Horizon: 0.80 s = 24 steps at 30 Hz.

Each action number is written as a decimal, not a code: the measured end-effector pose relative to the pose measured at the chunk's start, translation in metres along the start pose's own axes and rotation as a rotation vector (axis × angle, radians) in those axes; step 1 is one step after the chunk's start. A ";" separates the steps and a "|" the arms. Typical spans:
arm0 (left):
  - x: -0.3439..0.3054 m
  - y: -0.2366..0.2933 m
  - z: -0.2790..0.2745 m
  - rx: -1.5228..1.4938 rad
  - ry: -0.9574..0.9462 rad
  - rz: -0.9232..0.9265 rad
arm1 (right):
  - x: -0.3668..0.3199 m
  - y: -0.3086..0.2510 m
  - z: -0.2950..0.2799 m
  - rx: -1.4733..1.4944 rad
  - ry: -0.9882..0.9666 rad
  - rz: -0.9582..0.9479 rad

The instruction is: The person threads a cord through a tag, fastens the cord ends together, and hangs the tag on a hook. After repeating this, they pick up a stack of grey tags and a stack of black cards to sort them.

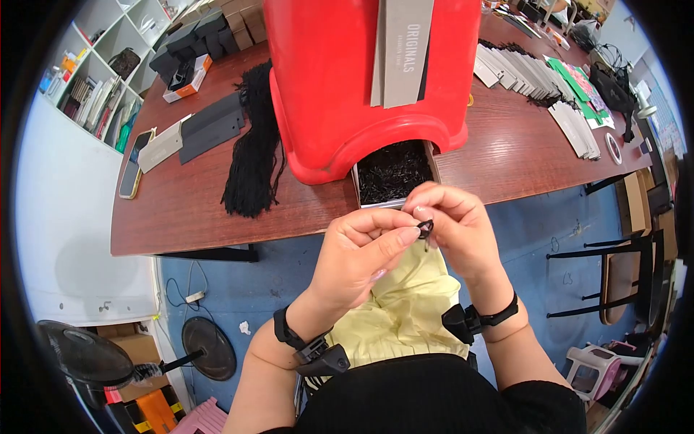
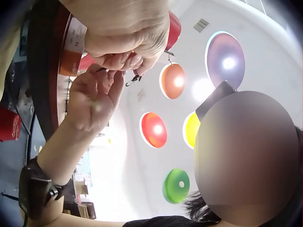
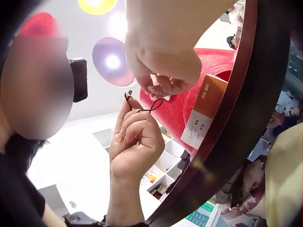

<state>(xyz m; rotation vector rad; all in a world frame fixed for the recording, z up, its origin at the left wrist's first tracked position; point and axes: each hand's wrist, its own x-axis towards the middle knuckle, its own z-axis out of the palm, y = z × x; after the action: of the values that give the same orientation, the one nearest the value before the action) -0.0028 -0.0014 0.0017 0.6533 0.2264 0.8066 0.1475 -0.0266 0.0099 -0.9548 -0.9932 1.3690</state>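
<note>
Both hands meet in front of the table's edge. The left hand (image 1: 354, 257) pinches a small black cord with a clasp-like piece (image 1: 425, 229) between thumb and forefinger. Close against it, the right hand (image 1: 459, 228) pinches the same piece from the other side. A thin black loop of cord (image 3: 156, 105) shows between the hands in the right wrist view. Behind them, an open box (image 1: 357, 189) of small black pieces (image 1: 394, 173) sits under the arch of a red stool (image 1: 347, 79). Grey printed tags (image 1: 406, 54) hang on the stool's side.
Left of the stool lie a bundle of black cords (image 1: 251, 145), dark tags (image 1: 211, 129), a light tag (image 1: 162, 146) and a phone (image 1: 134, 170). Rows of grey tags (image 1: 524, 72) and a tape roll (image 1: 614, 148) lie at the right of the table (image 1: 499, 166).
</note>
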 end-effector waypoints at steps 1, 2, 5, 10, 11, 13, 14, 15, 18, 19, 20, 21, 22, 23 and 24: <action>0.000 0.001 0.004 0.134 0.040 0.081 | -0.001 0.002 -0.001 0.051 -0.039 -0.013; 0.000 0.002 0.006 0.267 0.082 0.163 | -0.002 0.003 -0.001 0.103 -0.079 -0.024; -0.003 0.001 0.005 0.526 0.196 0.332 | -0.006 -0.001 0.000 0.021 -0.026 -0.036; -0.003 0.000 0.004 0.700 0.248 0.415 | -0.007 -0.003 0.003 -0.076 0.005 -0.094; -0.003 -0.002 0.003 0.826 0.272 0.465 | -0.007 -0.004 0.004 -0.114 0.016 -0.117; -0.003 -0.003 0.003 0.840 0.286 0.481 | -0.006 -0.002 0.005 -0.338 0.045 -0.273; -0.002 -0.004 0.003 0.855 0.300 0.496 | -0.006 -0.002 0.006 -0.562 0.074 -0.428; -0.002 -0.005 0.002 0.855 0.301 0.497 | -0.005 -0.001 0.007 -0.562 0.073 -0.428; -0.002 -0.005 0.002 0.895 0.307 0.504 | -0.004 0.000 0.011 -0.870 0.133 -0.681; -0.003 -0.004 0.004 0.892 0.324 0.482 | -0.004 0.001 0.012 -0.889 0.152 -0.694; -0.003 -0.004 0.005 0.890 0.342 0.459 | -0.004 0.001 0.012 -0.908 0.171 -0.707; -0.003 -0.004 0.006 0.890 0.343 0.460 | -0.005 0.001 0.012 -0.907 0.170 -0.707; -0.003 -0.004 0.007 0.925 0.341 0.486 | -0.005 0.001 0.011 -0.842 0.155 -0.643; -0.003 -0.004 0.007 0.959 0.338 0.512 | -0.005 0.001 0.010 -0.777 0.140 -0.579; -0.003 -0.004 0.006 0.959 0.339 0.512 | -0.006 0.001 0.009 -0.777 0.139 -0.579</action>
<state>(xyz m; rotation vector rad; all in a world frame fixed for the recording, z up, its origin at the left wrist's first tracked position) 0.0007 -0.0086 0.0038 1.5125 0.8036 1.3063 0.1389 -0.0330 0.0119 -1.1668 -1.5829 0.4094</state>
